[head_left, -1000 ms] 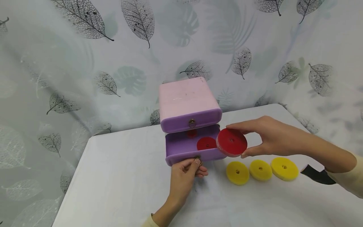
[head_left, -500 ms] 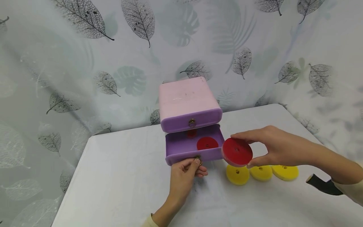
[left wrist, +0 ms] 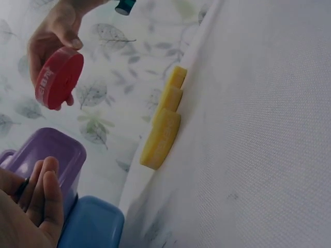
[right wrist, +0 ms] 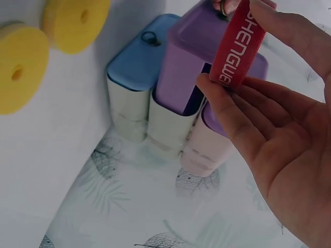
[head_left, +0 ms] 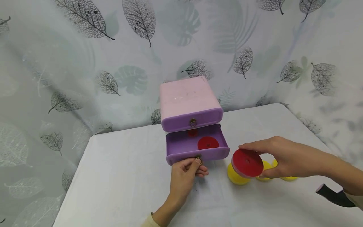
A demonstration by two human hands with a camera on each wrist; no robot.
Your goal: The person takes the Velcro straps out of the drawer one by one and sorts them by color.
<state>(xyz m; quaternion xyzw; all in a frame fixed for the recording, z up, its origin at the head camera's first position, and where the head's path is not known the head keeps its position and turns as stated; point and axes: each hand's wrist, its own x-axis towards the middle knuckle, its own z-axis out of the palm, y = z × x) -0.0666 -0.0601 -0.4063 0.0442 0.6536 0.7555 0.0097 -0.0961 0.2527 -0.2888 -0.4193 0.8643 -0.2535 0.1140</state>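
In the head view, my left hand (head_left: 182,178) pinches the ring pull (head_left: 198,161) of an open purple drawer (head_left: 181,158). Inside the drawer lie one red roll (head_left: 208,143) and, farther back, another red roll (head_left: 193,132), partly hidden. My right hand (head_left: 289,157) holds a red roll of tape (head_left: 247,164) between thumb and fingers, right of the drawer. White lettering runs along the edge of that held roll (right wrist: 239,49) in the right wrist view. In the head view it overlaps the nearest yellow roll (head_left: 235,176).
A pink cabinet section (head_left: 188,94) with a closed purple drawer (head_left: 208,117) stands above the open one. Below, a blue drawer (left wrist: 95,222) shows in the left wrist view. Yellow rolls (left wrist: 161,142) stand in a row on the white table (head_left: 127,176). Leaf-printed cloth (head_left: 170,47) hangs behind.
My right hand has carried the red roll right and downward, away from the drawer's corner and in front of the yellow rolls. The left hand stays on the ring pull; the drawer looks unmoved.
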